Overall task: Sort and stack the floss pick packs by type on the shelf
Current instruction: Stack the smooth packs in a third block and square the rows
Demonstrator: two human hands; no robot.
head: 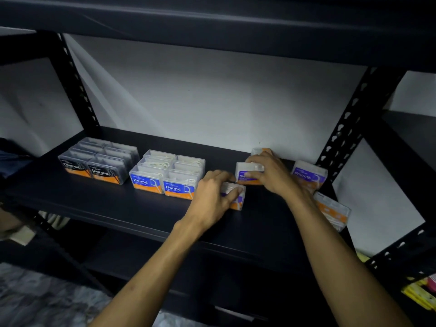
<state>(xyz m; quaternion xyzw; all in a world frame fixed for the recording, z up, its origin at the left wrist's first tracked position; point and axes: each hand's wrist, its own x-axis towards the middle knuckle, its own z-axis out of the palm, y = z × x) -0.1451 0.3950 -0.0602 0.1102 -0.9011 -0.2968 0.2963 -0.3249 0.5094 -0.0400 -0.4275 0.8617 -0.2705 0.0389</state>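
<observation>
fingers of left hand [213, 192] and right hand [269, 172] each grasp a smooth pack [237, 199]; next, align both centre-frame beside round group [168, 173].

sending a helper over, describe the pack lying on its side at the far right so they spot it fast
Start at the black shelf and pass the Charcoal block and blue Round block to the right end. By the right-hand post, nearer than the upright purple Smooth pack, lies the tipped pack. Unlike its neighbours it shows an orange and clear face, no purple label.
</observation>
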